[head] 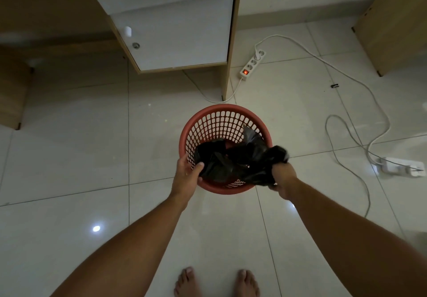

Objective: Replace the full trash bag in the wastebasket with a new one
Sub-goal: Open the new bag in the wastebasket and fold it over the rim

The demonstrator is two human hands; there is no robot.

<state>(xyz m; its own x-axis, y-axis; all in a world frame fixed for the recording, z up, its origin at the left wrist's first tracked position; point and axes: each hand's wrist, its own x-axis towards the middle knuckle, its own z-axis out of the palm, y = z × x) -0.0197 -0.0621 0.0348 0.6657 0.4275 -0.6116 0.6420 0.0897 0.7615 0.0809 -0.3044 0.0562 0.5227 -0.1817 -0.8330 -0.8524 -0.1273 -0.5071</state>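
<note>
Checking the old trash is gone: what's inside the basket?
A crumpled black bag lies in the red basket, held by both hands. A patch of bare bottom shows; the rest is hidden under the bag.

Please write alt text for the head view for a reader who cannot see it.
A person's left hand and right hand hold a crumpled black trash bag at the near rim of a red mesh wastebasket on a pale tiled floor, near a white power strip.
</note>
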